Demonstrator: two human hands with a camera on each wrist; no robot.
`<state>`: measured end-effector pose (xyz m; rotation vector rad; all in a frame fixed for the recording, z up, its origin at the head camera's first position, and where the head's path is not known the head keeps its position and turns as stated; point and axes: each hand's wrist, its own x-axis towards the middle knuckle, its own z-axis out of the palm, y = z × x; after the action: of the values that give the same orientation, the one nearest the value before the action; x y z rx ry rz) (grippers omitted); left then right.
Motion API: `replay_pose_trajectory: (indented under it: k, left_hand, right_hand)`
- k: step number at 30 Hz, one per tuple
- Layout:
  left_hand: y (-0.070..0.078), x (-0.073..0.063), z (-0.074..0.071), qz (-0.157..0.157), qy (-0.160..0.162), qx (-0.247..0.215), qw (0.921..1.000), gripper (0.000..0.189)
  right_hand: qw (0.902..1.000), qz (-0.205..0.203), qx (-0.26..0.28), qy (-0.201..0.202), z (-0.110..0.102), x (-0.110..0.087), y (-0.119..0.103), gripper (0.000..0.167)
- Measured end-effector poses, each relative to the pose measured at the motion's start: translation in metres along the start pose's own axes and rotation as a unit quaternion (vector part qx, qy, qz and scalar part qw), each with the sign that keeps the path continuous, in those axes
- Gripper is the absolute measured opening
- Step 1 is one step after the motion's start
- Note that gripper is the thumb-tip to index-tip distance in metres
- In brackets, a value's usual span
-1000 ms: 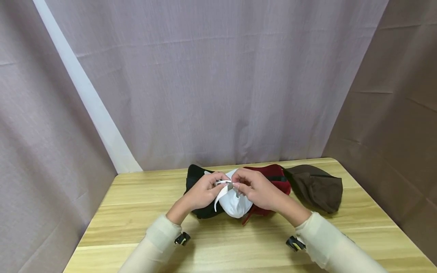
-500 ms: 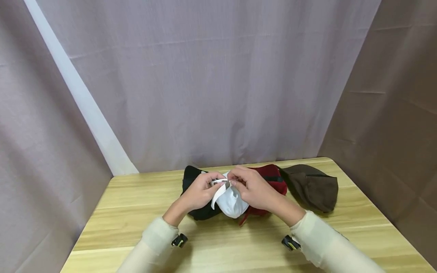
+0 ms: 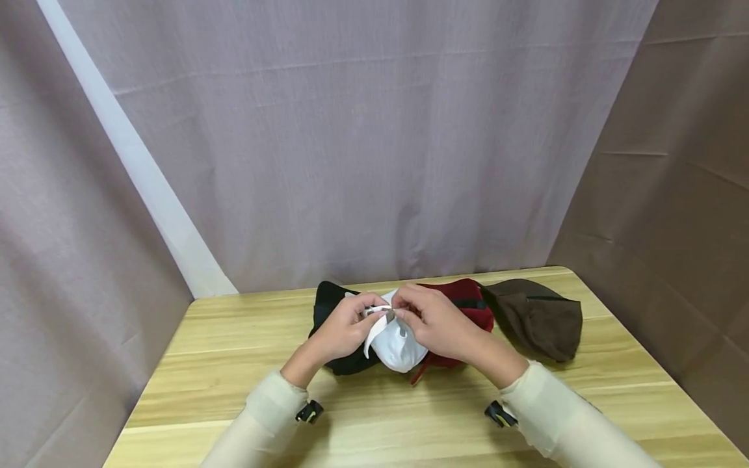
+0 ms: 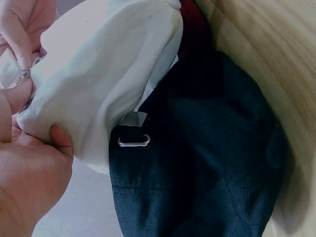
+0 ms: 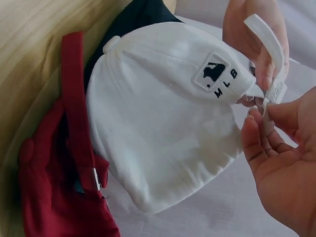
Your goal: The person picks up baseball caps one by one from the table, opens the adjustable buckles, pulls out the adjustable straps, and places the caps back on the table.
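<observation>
A white baseball cap is held between both hands at its back opening, over the table. My left hand pinches the cap's edge near the strap, with the thumb and index finger closed on it. Opposite it, my right hand pinches the strap by the buckle; the fingers partly hide the metal. A loose end of the white strap curves up past the fingers in the right wrist view. There, a black MLB logo shows on the white cloth.
Under and left of the white cap lies a black cap with a metal strap buckle. A red cap is on the right, then a brown cap. The wooden table meets grey curtains behind.
The head view has shifted slightly. Both hands keep hold of the white cap and its strap, with only small finger movements. The other caps stay put.
</observation>
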<state>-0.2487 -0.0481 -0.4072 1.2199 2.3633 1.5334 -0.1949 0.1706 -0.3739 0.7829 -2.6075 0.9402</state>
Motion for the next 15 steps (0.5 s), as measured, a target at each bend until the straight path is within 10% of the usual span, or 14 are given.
replay_pose_trajectory:
  k: [15]
  left_hand:
    - [-0.004,-0.003,0.001,0.004,-0.001,0.005,1.0,0.015]
  right_hand:
    - [0.9977,-0.047,-0.033,0.036,0.011,-0.002,0.0,0.02]
